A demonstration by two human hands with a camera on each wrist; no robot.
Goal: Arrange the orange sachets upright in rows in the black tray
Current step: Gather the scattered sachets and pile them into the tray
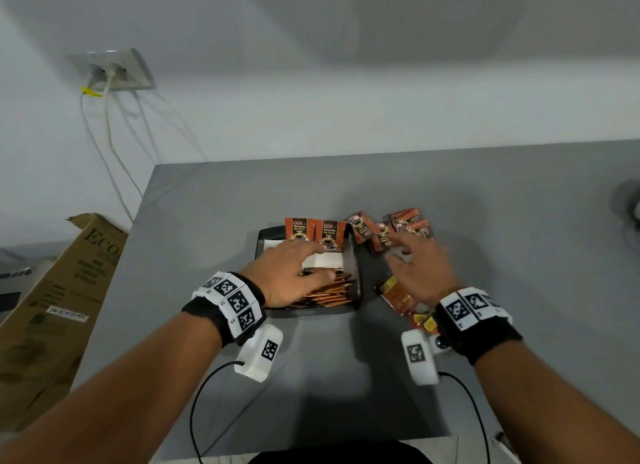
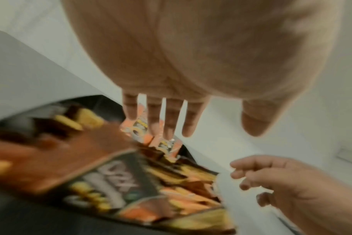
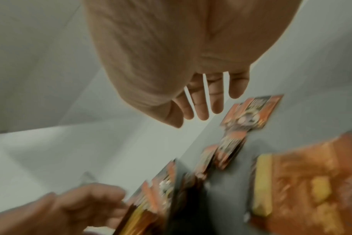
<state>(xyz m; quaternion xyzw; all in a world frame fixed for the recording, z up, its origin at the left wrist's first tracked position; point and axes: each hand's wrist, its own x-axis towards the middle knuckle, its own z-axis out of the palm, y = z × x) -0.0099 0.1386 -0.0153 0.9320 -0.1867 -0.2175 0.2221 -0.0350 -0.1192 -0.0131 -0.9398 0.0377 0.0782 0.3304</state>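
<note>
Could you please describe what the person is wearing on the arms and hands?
Both hands, the left hand and the right hand, are bare, without gloves or sleeves. Each wrist has a black wristband carrying white blocks with square black-and-white markers. Under each wrist hangs a white camera housing with its own marker, and a thin black cable leaves it.

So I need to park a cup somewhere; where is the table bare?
The grey table is bare left of the black tray and along the near edge. It is crowded right of the tray, where loose sachets lie under the right hand.
</note>
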